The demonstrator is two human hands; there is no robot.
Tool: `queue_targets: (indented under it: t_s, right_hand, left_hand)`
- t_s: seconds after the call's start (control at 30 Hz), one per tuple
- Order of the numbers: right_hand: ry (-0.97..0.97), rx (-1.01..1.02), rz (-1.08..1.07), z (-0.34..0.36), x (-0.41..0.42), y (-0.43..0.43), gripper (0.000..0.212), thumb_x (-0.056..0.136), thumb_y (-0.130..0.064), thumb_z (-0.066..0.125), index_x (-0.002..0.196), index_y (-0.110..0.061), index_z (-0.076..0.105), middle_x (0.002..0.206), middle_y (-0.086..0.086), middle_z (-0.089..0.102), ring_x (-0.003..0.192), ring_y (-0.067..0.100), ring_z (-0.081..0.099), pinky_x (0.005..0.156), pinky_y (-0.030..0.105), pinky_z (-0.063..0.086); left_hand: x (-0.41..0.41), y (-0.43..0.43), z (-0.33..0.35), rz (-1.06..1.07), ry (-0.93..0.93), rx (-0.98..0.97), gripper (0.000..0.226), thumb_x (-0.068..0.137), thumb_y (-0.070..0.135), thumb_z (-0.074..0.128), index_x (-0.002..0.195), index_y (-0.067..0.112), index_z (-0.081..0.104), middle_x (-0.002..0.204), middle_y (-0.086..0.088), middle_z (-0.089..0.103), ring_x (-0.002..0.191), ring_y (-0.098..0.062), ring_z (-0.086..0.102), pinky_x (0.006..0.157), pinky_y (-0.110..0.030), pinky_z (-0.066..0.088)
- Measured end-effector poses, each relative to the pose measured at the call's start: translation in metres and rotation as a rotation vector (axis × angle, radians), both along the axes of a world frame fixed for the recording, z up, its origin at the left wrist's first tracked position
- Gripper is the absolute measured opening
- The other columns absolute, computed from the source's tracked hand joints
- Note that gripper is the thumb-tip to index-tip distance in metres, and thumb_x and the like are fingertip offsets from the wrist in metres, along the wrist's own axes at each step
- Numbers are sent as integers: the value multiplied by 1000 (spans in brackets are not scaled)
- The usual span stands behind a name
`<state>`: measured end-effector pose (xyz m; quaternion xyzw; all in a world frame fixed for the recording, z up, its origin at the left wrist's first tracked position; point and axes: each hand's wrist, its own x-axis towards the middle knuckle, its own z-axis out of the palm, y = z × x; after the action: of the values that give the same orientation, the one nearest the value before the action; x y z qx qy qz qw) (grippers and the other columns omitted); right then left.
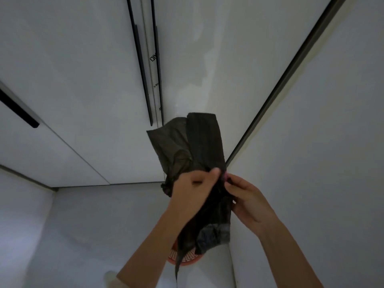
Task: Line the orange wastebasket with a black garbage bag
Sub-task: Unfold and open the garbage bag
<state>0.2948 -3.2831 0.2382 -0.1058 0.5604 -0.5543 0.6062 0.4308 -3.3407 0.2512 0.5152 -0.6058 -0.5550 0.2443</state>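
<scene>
White cabinet panels (68, 65) fill most of the view, their flat fronts lit unevenly in dim light. 2 long black handle strips (141, 65) run side by side down the upper middle, with a narrow pale strip (151, 59) between them that carries small dark lettering, too blurred to read. A shorter black handle (18, 110) sits at the left edge. A dark trim line (288, 73) cuts diagonally from the upper right toward the center, dividing one pale wall surface (324, 152) from the next. Below the cabinets, a recessed grey surface (99, 227) lies in shadow. A pale object (110, 276) shows near the bottom edge, unidentifiable.
</scene>
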Motion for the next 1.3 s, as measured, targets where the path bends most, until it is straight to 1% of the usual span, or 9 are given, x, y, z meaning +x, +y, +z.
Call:
queue_targets:
  t_s: [0.2, 0.3, 0.67, 0.83, 1.0, 1.07, 1.13, 1.23, 1.3]
  right_hand:
    - [52, -24, 5, -5, 19, 9, 8, 68, -7, 70, 76, -6, 69, 74, 9, 75, 69, 19, 72, 57, 21, 56]
    - [-51, -10, -5, -9, 12, 13, 11, 68, -17, 69, 72, -8, 65, 82, 11, 73, 79, 21, 69, 62, 26, 57]
    - [-152, 163, -487, -26, -61, 24, 43, 100, -24, 32, 135, -1, 42, 147, 18, 40, 124, 32, 47, 105, 42, 34]
    - [-10, 52, -136, -10, -89, 34, 44, 89, -46, 46, 112, -13, 65, 116, 11, 69, 101, 19, 66, 84, 32, 53]
    - [763, 363, 35, -13, -100, 40, 11, 79, 3, 64, 82, -7, 67, 83, 18, 67, 62, 21, 62, 43, 23, 51]
    - [941, 335, -53, -12, -88, 34, 16, 77, 8, 58, 77, -5, 66, 84, 20, 67, 68, 27, 59, 56, 26, 48]
    - [1092, 165, 85, -2, -64, 22, 21, 73, 12, 55, 78, -5, 67, 81, 15, 69, 74, 26, 61, 68, 27, 45]
    - [1169, -71, 346, 29, -15, 3, 25, 67, 8, 57, 72, -13, 69, 71, 3, 69, 70, 14, 64, 67, 20, 46]
    - [1162, -144, 422, 42, 3, -3, 24, 68, 0, 59, 68, -23, 65, 65, -2, 69, 63, 10, 64, 61, 18, 47]
  left_hand:
    - [-13, 2, -2, 42, 40, 46, 30, 85, 19, 61, 86, -11, 67, 85, -30, 70, 80, -40, 67, 78, -45, 57]
    - [-4, 1, -11, -32, 259, 235, 23, 89, 12, 55, 90, -8, 67, 79, -16, 70, 77, -28, 69, 68, -27, 59]
    - [52, -27, -31, 344, 797, 596, 28, 93, 8, 35, 104, 6, 61, 87, -7, 76, 78, -20, 71, 65, -31, 61]
    - [101, -49, -47, 385, 559, 538, 26, 84, 10, 43, 100, 10, 63, 96, -10, 70, 84, -24, 65, 62, -33, 56]
    - [140, -56, -76, 411, -84, 304, 24, 80, -5, 53, 71, 16, 59, 90, -18, 60, 66, -26, 56, 45, -27, 53]
    - [142, -48, -77, 112, -560, 285, 24, 74, 8, 63, 98, 8, 61, 112, -25, 61, 90, -38, 59, 70, -37, 56]
    - [129, -41, -74, -357, -859, 261, 94, 64, 41, 73, 140, 5, 29, 147, -20, 35, 133, -34, 37, 107, -41, 35]
    - [57, -25, -47, -505, -612, -110, 127, 48, 79, 57, 146, 30, -7, 160, 3, 4, 146, -22, 1, 118, -51, 1]
    - [12, -12, -33, -549, -478, -197, 116, 56, 72, 57, 146, 34, -5, 159, 0, 16, 145, -24, 16, 117, -54, 16]
